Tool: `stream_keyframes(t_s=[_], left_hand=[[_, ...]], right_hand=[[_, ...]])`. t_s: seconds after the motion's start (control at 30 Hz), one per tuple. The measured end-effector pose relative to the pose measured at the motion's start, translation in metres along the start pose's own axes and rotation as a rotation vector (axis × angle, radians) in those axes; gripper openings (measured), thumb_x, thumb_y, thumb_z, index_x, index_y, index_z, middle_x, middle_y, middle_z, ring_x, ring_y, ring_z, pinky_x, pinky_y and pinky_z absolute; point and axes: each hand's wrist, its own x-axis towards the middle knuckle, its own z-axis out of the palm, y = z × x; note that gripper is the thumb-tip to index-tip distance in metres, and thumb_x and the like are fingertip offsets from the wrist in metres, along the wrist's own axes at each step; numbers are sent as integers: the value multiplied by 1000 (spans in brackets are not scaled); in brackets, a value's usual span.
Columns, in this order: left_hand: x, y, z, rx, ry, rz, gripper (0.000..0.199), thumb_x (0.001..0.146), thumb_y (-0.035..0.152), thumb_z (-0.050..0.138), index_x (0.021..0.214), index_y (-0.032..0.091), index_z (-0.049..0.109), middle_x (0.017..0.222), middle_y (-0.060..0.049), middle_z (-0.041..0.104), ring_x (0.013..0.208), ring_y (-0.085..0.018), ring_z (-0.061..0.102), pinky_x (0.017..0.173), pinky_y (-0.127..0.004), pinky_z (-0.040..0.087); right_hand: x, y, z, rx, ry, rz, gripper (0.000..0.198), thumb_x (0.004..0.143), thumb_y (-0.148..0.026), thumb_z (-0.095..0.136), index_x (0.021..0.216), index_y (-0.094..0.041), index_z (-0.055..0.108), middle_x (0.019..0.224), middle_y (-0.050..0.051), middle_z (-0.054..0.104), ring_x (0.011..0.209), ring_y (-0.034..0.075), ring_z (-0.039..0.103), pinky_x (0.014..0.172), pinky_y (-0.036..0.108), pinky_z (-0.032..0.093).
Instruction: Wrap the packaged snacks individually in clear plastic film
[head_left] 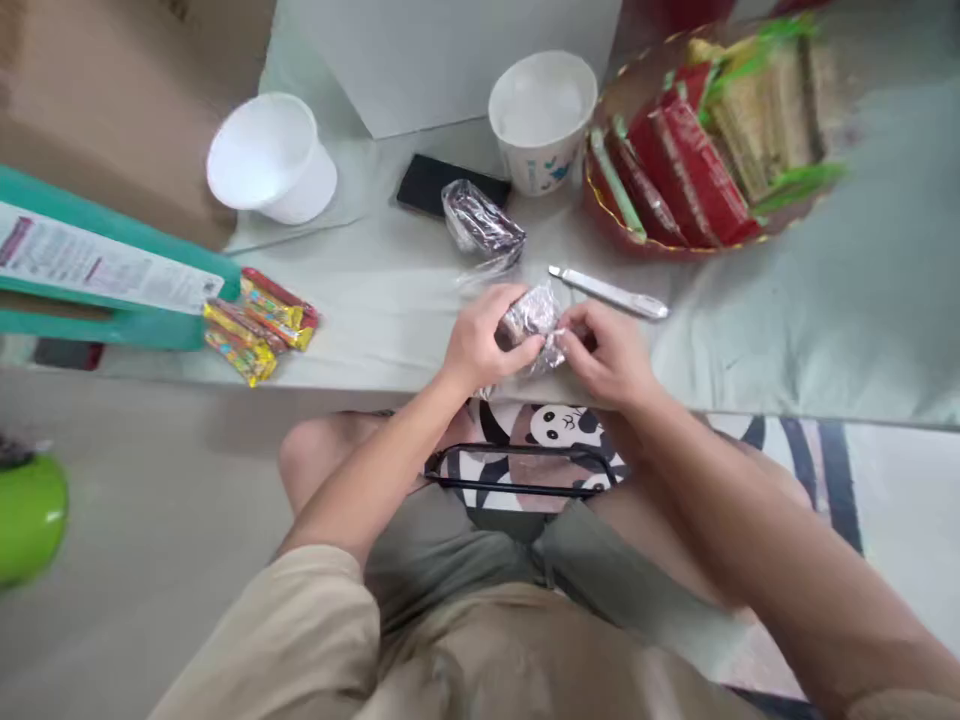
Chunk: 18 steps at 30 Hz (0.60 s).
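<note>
Near the table's front edge, my left hand (484,338) is wrapped around a bundle in clear plastic wrap (534,312). What lies inside the wrap is hard to make out. My right hand (609,352) pinches the crumpled plastic at the bundle's right side, thumb and forefinger together. Just beyond the hands rests another plastic-wrapped dark packet (484,220), partly over a black phone (421,186). A white utility knife (611,293) lies slantwise beyond my right hand, apart from it.
A red basket (645,242) of snack packets stands at the back right, beside a printed paper cup (541,150). At left are a white bowl (300,185), several yellow and red snack bars (259,325) and a green box (161,330). A white box (450,60) stands behind.
</note>
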Motion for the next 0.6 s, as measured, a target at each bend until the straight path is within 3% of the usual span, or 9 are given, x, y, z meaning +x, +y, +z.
stream_keyframes(t_s=[0.23,0.4,0.47,0.6], left_hand=[[-6,-13,9,-72,-61,19,63,88,65,55,137,25,47,124,-8,68,107,-26,68,92,-40,53],[-10,-10,14,-45,-48,111,89,72,74,69,138,22,38,133,-16,58,120,-34,60,102,-47,49],[-10,-8,16,-19,-35,146,85,74,67,72,137,21,37,134,-17,56,124,-34,57,106,-48,47],[-9,-4,14,-13,-39,153,59,88,47,61,136,21,39,132,-16,56,122,-30,57,107,-47,46]], right_hand=[[0,6,13,-172,242,73,19,89,-44,57,86,-26,52,65,0,54,61,19,49,65,35,42],[0,-2,14,-219,233,110,25,85,-47,57,79,-26,47,67,0,55,63,20,49,67,36,41],[1,-5,14,-231,222,105,27,83,-49,58,78,-25,47,67,1,56,63,20,49,65,35,40],[0,-5,13,-247,179,48,32,86,-57,49,80,-25,48,66,2,57,64,21,52,64,35,38]])
